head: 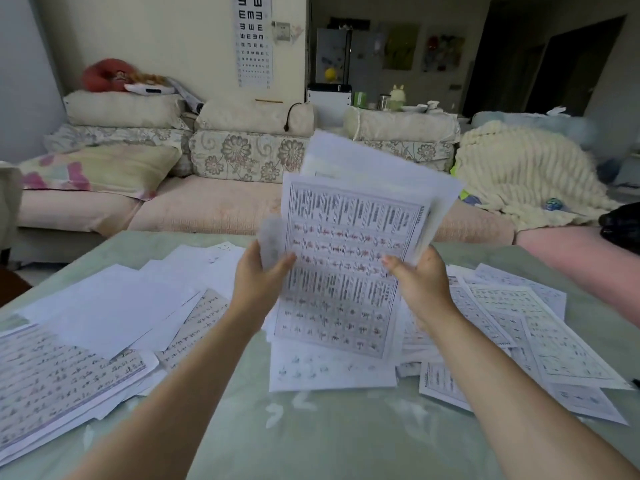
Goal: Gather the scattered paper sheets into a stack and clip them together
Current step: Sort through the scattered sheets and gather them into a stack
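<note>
Hands are both busy: our left hand [258, 277] pinches the left edge and our right hand [420, 280] grips the right edge of a fanned bundle of white printed paper sheets [346, 258], tilted up above the pale green worktop [329, 441]. More loose sheets lie scattered on it: a left heap [86, 341], a right heap [540, 334], and one faintly printed sheet [329, 374] just under the bundle.

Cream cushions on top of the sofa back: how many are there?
3. Left cushion under the red toy, middle cushion below the eye chart, right cushion. The held sheets may hide more.
</note>
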The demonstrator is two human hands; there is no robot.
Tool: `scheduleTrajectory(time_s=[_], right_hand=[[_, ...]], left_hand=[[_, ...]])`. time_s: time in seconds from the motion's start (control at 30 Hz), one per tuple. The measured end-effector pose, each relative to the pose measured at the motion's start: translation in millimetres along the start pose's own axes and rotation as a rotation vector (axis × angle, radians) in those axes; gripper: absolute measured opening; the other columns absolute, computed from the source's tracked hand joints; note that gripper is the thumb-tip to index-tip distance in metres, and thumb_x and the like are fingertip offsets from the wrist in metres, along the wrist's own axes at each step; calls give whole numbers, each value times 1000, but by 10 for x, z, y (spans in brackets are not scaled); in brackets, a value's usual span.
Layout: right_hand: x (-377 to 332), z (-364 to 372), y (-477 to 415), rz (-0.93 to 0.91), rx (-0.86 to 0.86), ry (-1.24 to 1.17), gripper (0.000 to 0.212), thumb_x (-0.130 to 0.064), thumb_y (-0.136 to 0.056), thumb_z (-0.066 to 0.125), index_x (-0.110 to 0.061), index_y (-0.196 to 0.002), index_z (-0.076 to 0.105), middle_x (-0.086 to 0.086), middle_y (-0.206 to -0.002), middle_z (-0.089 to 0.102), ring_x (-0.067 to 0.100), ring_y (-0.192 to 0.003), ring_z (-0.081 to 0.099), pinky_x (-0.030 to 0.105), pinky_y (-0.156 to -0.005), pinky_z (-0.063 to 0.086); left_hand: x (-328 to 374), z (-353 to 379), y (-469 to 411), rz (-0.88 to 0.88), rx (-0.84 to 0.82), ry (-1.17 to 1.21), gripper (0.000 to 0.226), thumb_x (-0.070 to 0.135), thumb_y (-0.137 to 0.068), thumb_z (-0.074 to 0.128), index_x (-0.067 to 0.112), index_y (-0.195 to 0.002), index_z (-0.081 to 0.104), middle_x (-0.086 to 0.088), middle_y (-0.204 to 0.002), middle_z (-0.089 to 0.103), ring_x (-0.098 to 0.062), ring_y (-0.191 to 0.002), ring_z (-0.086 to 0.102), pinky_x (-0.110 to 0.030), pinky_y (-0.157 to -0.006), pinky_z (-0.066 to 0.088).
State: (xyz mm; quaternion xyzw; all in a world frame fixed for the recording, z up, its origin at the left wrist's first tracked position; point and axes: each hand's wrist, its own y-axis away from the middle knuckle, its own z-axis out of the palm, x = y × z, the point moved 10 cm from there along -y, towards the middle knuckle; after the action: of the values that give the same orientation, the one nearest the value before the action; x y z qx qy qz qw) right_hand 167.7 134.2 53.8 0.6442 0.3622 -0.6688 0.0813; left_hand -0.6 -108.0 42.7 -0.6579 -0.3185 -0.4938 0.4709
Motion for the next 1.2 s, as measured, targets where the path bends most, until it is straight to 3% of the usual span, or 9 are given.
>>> scheduleTrajectory(time_s=[0.2,0.3,0.4,0.57,0.63,0.73,0.87,1.03,1.2], right_hand=[[-429,212,175,-138,-232,-14,33,-22,-91,71,-27,-117,50,-13,-119,58,-10,-106,57,31,-98,43],[-182,294,221,-64,-294,61,71,-33,-91,70,-19,-148,29,-15,-146,35,3,-135,33,29,-109,29],[47,287,199,50,-277,99,63,-34,-93,67,-13,-140,31,-9,-139,38,19,-141,34,37,-110,34],[312,354,272,235,-309,-22,91,-35,-94,66,-20,-159,4,-6,-163,14,19,-151,15,42,-121,18],[330,398,273,248,-298,-60,82,-31,-96,63,-22,-158,11,-6,-161,22,20,-150,19,43,-120,22],[224,348,200,209,-211,-136,33,-18,-99,57,-23,-129,43,-11,-127,56,19,-128,51,34,-94,40],[329,492,307,214,-308,71,48,-24,-102,50,-16,-145,30,-12,-139,44,12,-131,42,36,-109,31],[297,471,268,164,-240,130,27,-8,-102,43,-21,-125,45,17,-115,60,44,-99,55,46,-76,46],[410,590,386,194,-328,260,45,-10,-105,40,-12,-148,27,26,-145,42,44,-128,45,53,-108,35]], left_hand=[[387,4,143,181,49,32,34,22,-86,74,27,-113,55,8,-101,72,-9,-92,70,-37,-79,59],[227,39,191,138,32,9,39,24,-83,77,28,-114,53,10,-104,69,-6,-95,68,-40,-84,59],[253,49,172,132,22,-11,40,29,-81,78,29,-113,54,14,-102,70,-1,-92,67,-34,-81,59],[121,106,148,94,-37,-22,41,33,-81,78,30,-115,55,14,-106,70,0,-94,68,-32,-81,59],[47,138,155,71,-32,-13,42,35,-83,75,31,-118,52,14,-109,68,-2,-98,67,-35,-85,58],[47,112,128,71,29,53,41,33,-86,72,28,-120,49,12,-109,68,-6,-99,68,-35,-79,58],[-155,144,134,-28,-3,-29,31,26,-93,64,22,-118,47,8,-110,65,-9,-97,65,-37,-82,58],[-155,50,123,1,52,-99,17,16,-97,56,23,-110,49,8,-103,63,-7,-90,63,-28,-71,54],[-377,54,152,-106,-62,-171,12,20,-99,51,22,-110,49,2,-112,65,-17,-100,64,-39,-82,55]])
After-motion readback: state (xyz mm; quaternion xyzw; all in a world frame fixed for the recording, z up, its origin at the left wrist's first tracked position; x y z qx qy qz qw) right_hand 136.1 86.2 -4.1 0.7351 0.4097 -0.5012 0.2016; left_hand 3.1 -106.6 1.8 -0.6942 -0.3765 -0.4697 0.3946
